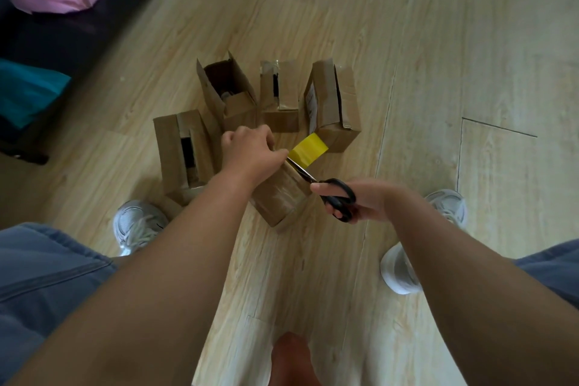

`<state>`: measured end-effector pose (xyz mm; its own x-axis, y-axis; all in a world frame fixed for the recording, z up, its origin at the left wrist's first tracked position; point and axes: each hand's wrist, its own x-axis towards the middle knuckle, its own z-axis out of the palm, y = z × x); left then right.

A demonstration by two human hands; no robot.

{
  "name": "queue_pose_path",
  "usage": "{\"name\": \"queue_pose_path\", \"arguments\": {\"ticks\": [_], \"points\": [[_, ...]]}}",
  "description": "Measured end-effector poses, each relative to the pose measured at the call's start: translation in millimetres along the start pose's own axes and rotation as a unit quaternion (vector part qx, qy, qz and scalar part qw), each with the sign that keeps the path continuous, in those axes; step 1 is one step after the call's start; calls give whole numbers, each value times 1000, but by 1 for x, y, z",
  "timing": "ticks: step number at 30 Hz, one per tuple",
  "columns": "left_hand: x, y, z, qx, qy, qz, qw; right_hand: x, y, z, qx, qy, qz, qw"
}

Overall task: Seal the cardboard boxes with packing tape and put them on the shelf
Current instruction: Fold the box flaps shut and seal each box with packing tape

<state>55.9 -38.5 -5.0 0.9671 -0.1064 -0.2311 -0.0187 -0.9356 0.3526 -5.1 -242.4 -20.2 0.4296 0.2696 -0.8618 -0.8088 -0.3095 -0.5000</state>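
Yellow tape is pinched by the curled left hand atop a box; scissors, blades at the tape, are gripped by the right hand.

Bare forearms, blue-grey legwear, perhaps shorts, pale laced trainers.

Four cardboard boxes upright, flaps ajar; yellow tape at nearest box
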Motion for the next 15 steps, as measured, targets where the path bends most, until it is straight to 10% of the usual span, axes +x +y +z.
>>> {"name": "queue_pose_path", "arguments": {"ticks": [15], "points": [[42,9,16,-153,-171,-30,973,6,0,-7,-117,-26,-29,992]]}}
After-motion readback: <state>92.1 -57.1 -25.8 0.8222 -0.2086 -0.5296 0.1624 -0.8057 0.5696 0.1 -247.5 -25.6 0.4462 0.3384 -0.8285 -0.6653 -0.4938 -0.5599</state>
